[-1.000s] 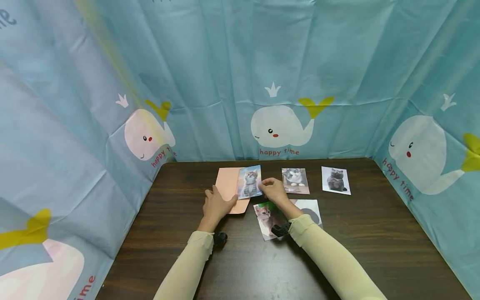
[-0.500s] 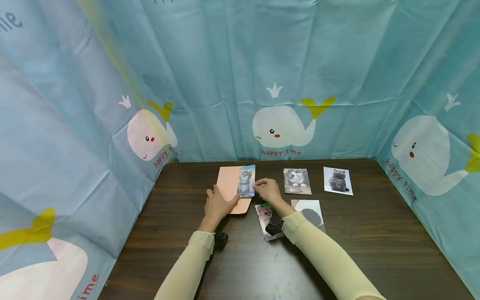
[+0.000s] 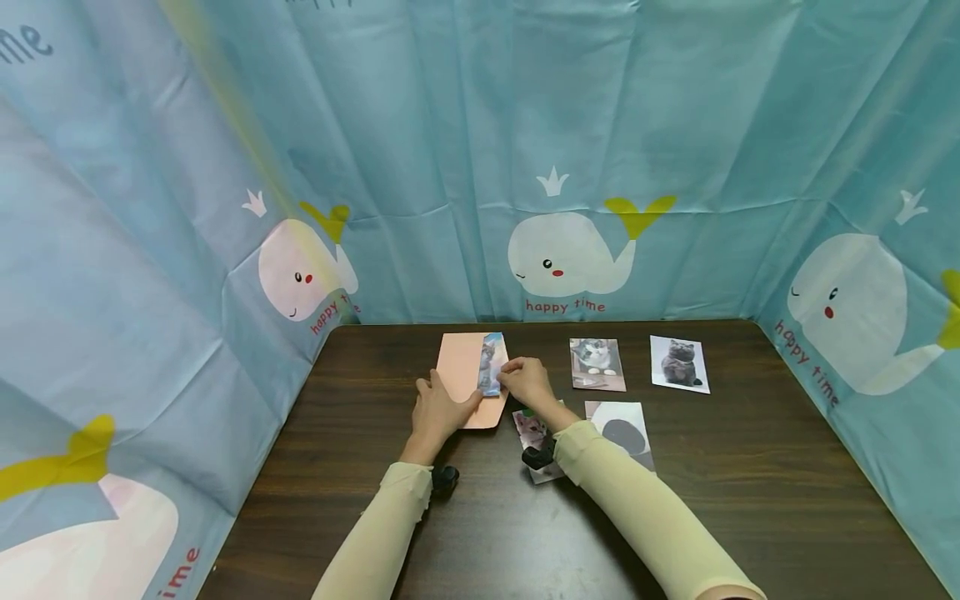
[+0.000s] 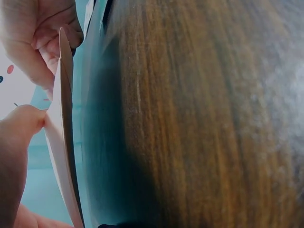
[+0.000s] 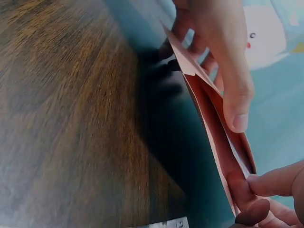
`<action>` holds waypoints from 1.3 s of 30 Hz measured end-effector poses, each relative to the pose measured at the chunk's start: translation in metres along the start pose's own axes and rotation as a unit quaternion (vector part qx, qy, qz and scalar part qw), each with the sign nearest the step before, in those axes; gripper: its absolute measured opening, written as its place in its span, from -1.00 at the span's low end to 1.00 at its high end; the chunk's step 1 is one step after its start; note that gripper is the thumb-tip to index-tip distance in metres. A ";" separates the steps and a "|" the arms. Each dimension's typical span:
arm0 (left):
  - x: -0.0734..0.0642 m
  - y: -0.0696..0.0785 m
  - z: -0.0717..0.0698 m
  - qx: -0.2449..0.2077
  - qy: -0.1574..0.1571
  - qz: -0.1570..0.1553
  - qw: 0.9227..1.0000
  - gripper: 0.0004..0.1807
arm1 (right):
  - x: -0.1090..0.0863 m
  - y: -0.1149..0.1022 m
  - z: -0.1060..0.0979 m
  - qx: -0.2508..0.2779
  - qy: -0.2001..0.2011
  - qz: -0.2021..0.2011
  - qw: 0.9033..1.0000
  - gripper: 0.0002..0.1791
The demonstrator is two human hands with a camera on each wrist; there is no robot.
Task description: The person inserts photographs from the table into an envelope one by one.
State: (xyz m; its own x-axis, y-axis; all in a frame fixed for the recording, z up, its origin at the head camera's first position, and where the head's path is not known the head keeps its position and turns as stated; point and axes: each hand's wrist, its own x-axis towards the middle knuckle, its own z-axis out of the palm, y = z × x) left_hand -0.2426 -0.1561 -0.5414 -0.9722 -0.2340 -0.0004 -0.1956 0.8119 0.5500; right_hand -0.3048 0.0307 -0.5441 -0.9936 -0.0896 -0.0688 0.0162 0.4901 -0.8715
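Near the far edge of table (image 3: 487, 533), I see left hand (image 3: 438, 412) gripping peach envelope (image 3: 461, 367), thumb opposite fingers; right hand (image 3: 528, 383) pinches kitten photo (image 3: 490, 367), partly inside. Right wrist view alone shows envelope's mouth (image 5: 214, 122) gaping.

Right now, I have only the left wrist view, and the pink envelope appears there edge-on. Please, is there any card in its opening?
Observer: Yes, the head view shows a kitten card partly inside the pink envelope.
Operator: Which grip pinches this card, please?
Observer: The right grip, at the card's right edge.
Operator: And how many more are there?
Observer: Four other cards on the table, all right of the envelope.
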 end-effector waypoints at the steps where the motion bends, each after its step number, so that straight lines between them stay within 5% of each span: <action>1: -0.001 0.000 0.000 0.000 0.000 0.000 1.000 0.33 | 0.000 0.000 0.001 -0.001 0.000 -0.001 1.000 -0.84; 39: 0.002 -0.004 0.002 0.000 0.019 0.002 1.000 0.28 | 0.005 -0.016 0.025 -0.024 -0.001 -0.008 1.000 -0.88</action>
State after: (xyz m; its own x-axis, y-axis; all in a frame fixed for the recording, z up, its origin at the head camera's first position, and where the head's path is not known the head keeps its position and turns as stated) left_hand -0.2439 -0.1590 -0.5457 -0.9674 -0.2509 0.0338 -0.1918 0.8134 0.5492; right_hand -0.3069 0.0004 -0.5425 -0.9935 -0.0995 -0.0559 -0.0054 0.5301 -0.8479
